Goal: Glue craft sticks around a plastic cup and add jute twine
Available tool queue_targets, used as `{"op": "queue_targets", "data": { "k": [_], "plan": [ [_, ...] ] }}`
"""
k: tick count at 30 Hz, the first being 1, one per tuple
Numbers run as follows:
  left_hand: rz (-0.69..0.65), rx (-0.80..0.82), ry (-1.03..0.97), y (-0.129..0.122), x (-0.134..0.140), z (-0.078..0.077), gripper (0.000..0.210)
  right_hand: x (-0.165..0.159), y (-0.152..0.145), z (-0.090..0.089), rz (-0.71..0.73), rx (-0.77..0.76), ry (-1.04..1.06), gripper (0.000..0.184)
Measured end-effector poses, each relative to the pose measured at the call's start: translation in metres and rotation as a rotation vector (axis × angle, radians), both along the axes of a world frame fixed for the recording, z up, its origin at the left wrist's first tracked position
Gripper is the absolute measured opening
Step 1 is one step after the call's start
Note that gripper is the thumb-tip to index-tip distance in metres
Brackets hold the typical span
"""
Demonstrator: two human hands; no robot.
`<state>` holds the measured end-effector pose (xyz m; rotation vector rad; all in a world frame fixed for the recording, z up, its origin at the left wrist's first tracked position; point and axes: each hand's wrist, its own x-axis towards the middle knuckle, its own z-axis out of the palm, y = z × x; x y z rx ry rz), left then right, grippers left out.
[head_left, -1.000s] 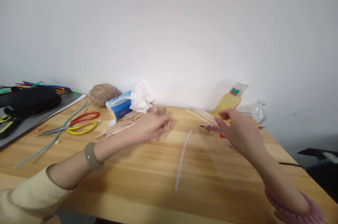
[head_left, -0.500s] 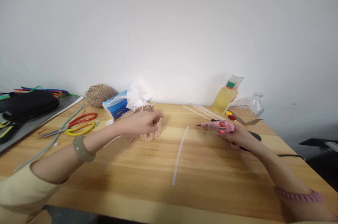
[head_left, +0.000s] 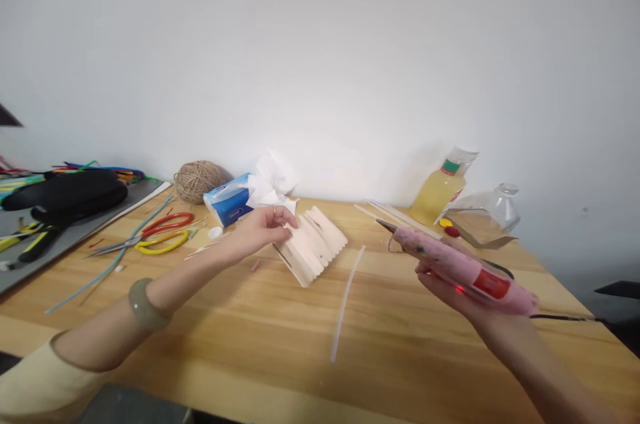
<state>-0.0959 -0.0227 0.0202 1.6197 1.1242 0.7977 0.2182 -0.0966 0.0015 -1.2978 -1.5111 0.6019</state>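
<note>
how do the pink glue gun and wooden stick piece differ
The glue gun is pink with a red patch; the stick piece is pale wood. The glue gun tapers to a narrow tip, while the stick piece is broad with a scalloped edge. The right hand holds the glue gun; the left hand holds the stick piece. Both are held.

A plain, pale grey wall is lit most brightly near its middle; a light wooden table is set against it.
</note>
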Motion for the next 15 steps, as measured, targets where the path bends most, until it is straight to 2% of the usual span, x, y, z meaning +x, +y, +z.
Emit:
{"op": "queue_targets", "data": {
  "k": [4, 7, 10, 15],
  "plan": [
    [-0.047, -0.03, -0.016, -0.004, -0.002, -0.029, 0.021, -0.01, 0.003, -0.014, 0.051, -0.012, -0.01, 0.03],
    [-0.068, -0.02, -0.088, -0.006, -0.002, -0.042, 0.022, -0.014, 0.006, -0.018, 0.13, -0.023, -0.018, 0.024],
    [-0.049, 0.001, -0.099, -0.009, -0.002, -0.044, 0.022, -0.017, 0.003, -0.021, 0.173, -0.051, -0.048, 0.019],
    [-0.043, 0.176, -0.075, -0.01, -0.001, -0.037, 0.016, -0.02, -0.006, -0.019, 0.215, -0.114, -0.055, 0.009]
  ]
}}
